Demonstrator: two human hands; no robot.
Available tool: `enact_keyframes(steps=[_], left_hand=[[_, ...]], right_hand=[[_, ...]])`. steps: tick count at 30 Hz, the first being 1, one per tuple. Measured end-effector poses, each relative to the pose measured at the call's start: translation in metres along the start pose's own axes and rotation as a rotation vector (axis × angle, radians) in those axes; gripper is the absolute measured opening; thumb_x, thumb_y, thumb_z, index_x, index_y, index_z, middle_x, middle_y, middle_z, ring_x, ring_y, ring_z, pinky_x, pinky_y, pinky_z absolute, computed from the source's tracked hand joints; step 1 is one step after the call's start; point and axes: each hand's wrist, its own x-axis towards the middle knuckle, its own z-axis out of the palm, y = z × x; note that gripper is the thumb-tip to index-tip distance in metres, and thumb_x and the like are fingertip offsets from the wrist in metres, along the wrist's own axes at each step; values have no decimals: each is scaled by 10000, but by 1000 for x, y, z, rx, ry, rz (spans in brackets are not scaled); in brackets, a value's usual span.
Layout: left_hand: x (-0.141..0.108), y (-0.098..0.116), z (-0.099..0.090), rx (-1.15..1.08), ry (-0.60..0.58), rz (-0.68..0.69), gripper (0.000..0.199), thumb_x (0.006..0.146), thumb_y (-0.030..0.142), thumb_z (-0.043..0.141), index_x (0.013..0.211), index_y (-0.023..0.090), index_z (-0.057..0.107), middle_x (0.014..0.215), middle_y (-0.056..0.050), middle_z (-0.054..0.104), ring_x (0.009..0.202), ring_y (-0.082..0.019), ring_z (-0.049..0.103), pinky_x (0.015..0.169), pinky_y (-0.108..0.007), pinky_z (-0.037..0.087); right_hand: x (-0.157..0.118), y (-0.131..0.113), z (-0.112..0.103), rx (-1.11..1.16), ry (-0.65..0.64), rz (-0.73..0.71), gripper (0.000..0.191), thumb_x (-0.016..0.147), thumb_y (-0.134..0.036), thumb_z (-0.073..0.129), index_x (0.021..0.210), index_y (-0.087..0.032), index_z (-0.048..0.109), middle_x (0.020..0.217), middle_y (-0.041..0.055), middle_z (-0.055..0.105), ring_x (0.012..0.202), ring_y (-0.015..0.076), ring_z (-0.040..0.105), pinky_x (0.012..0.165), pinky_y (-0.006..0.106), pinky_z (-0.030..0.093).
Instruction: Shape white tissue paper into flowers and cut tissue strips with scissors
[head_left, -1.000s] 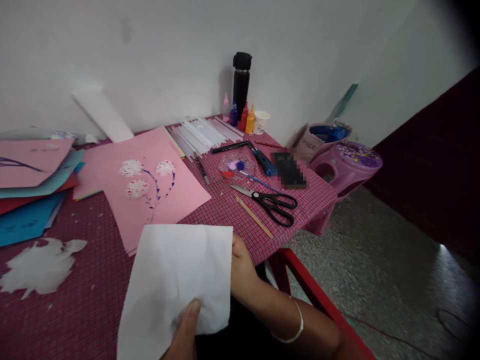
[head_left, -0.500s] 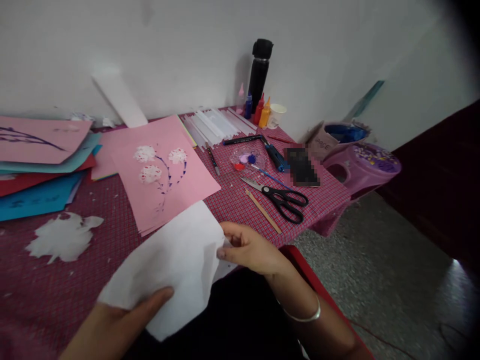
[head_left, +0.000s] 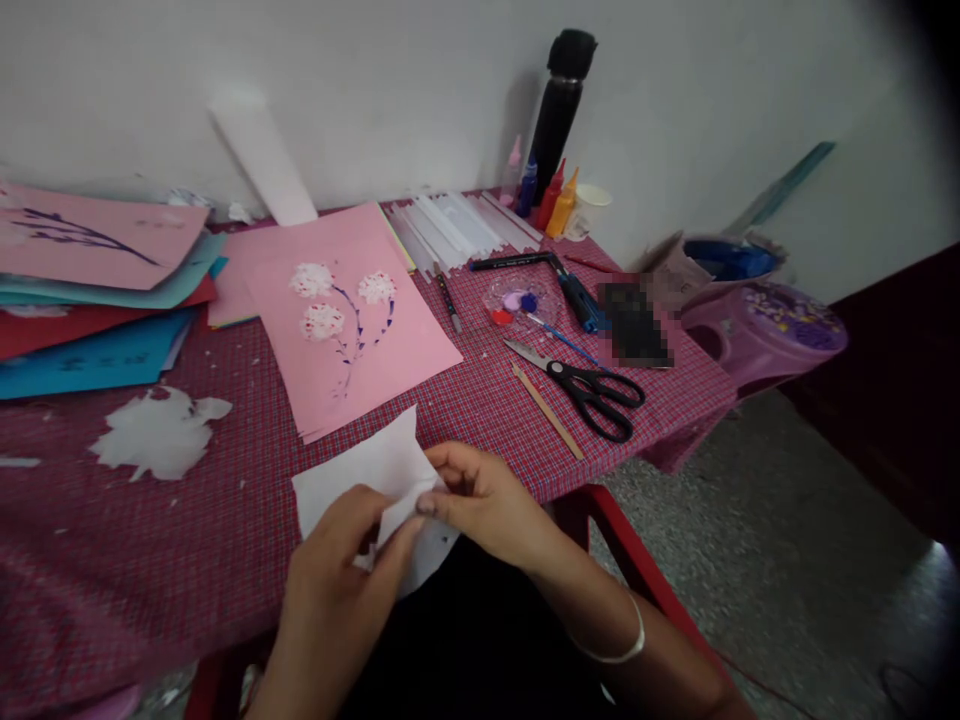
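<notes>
A sheet of white paper [head_left: 364,462] is held between my two hands at the table's front edge, partly folded over. My left hand [head_left: 341,565] pinches the folded part, thumb and fingers close together. At the sheet's right side, my right hand [head_left: 487,500] grips the paper between thumb and fingers. Beyond the sheet lies pink paper [head_left: 405,350] painted with white flower heads and a dark blue stem. Black-handled scissors [head_left: 581,385] and a flat wooden stick [head_left: 547,412] rest to the right of my hands.
Left are a torn white paper piece [head_left: 161,435] and stacked coloured sheets [head_left: 90,350]. Behind stand glue sticks [head_left: 457,228], paint bottles [head_left: 551,200] and a black flask [head_left: 559,110]. A paint palette [head_left: 517,300] and a glue gun [head_left: 577,295] lie right. A pink stool [head_left: 772,335] stands beyond the table.
My left hand has moved right and up, close to my right hand, and the white sheet is now folded over between them. The view has shifted slightly left.
</notes>
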Motion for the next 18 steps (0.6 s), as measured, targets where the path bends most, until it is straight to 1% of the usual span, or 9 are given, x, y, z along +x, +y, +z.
enact_keyframes(steps=[2, 4, 6, 7, 9, 11, 12, 15, 18], left_hand=[[3, 5, -7, -157, 43, -159, 233, 864, 373, 562, 704, 204, 577, 579, 37, 531, 518, -131, 524, 455, -232, 422], [2, 6, -12, -217, 170, -268, 180, 855, 369, 586, 770, 210, 589, 645, 38, 558, 560, -127, 533, 476, -227, 423], [-1, 4, -14, -133, 277, -254, 135, 853, 335, 602, 793, 214, 585, 714, 34, 574, 607, -123, 536, 527, -233, 430], [-3, 2, -12, -49, 302, -196, 122, 853, 311, 609, 786, 212, 580, 736, 31, 574, 623, -122, 536, 557, -240, 435], [-7, -1, -7, 118, 311, 12, 102, 839, 249, 637, 771, 204, 576, 759, 20, 578, 658, -123, 553, 627, -256, 458], [-11, -3, -1, 204, 293, 243, 53, 826, 174, 649, 818, 193, 600, 793, -3, 604, 711, -133, 588, 689, -269, 493], [-13, -2, 2, 214, 272, 321, 63, 832, 138, 633, 868, 187, 614, 819, -21, 619, 746, -142, 606, 716, -278, 512], [-21, 1, 3, 215, 194, 477, 172, 861, 74, 552, 979, 174, 629, 868, -67, 664, 792, -163, 638, 727, -293, 554], [-29, 1, -3, 303, 164, 673, 204, 851, 63, 544, 964, 195, 650, 810, -57, 704, 751, -185, 670, 701, -315, 580]], right_hand=[[-1, 0, -1, -28, 22, -9, 252, 740, -310, 723, 908, -186, 584, 697, -49, 589, 558, 75, 488, 546, 210, 368], [-1, -1, -1, -60, 38, -20, 224, 743, -289, 715, 890, -188, 579, 682, -53, 571, 548, 74, 469, 534, 208, 355], [-1, -3, 1, -56, 32, -19, 201, 743, -266, 703, 870, -190, 567, 696, -50, 580, 557, 75, 485, 550, 212, 372], [-1, -4, 2, -44, 25, -15, 195, 741, -257, 698, 863, -189, 561, 705, -47, 590, 571, 78, 502, 566, 216, 388], [-1, -7, 5, -43, 23, -3, 190, 731, -235, 691, 859, -187, 559, 709, -44, 601, 595, 87, 525, 583, 219, 411], [-1, -9, 8, -114, 57, -7, 171, 716, -203, 690, 838, -181, 572, 689, -48, 595, 594, 89, 518, 563, 208, 406], [-1, -10, 9, -158, 78, -21, 150, 712, -189, 690, 819, -179, 585, 690, -48, 598, 595, 90, 515, 559, 205, 406], [-1, -9, 11, -237, 98, -81, 75, 722, -193, 697, 761, -175, 635, 734, -30, 634, 642, 105, 545, 616, 226, 450], [-1, -5, 12, -268, 78, -120, 94, 731, -255, 713, 780, -182, 683, 770, -12, 665, 698, 139, 586, 703, 284, 491]])
